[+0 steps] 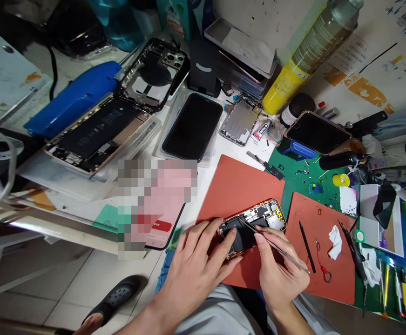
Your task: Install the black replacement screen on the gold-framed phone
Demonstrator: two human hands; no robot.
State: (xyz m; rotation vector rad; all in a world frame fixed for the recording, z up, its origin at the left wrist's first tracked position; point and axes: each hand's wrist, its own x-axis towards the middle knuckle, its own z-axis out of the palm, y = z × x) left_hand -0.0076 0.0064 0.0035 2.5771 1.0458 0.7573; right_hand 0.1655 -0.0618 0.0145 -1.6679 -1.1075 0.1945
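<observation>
An opened phone (246, 236) with an orange-gold frame lies tilted on the red-brown mat, its black battery and circuit board exposed. My left hand (201, 256) holds it at the left end, one fingertip resting on the battery and another finger along the near edge. Between the thumb and fingers of my right hand (282, 267) is a pair of metal tweezers (287, 255). Their dark tips reach inside the phone, near the border of battery and board; the exact contact point is too small to make out.
Left of the mat (238, 179) lie a lit phone (159, 237), partly blurred, and a dark-screened phone (193, 126). Another opened phone (98, 125) sits further left. A black spudger (307, 246) and small tools lie right. A yellow spray can (287, 83) stands behind.
</observation>
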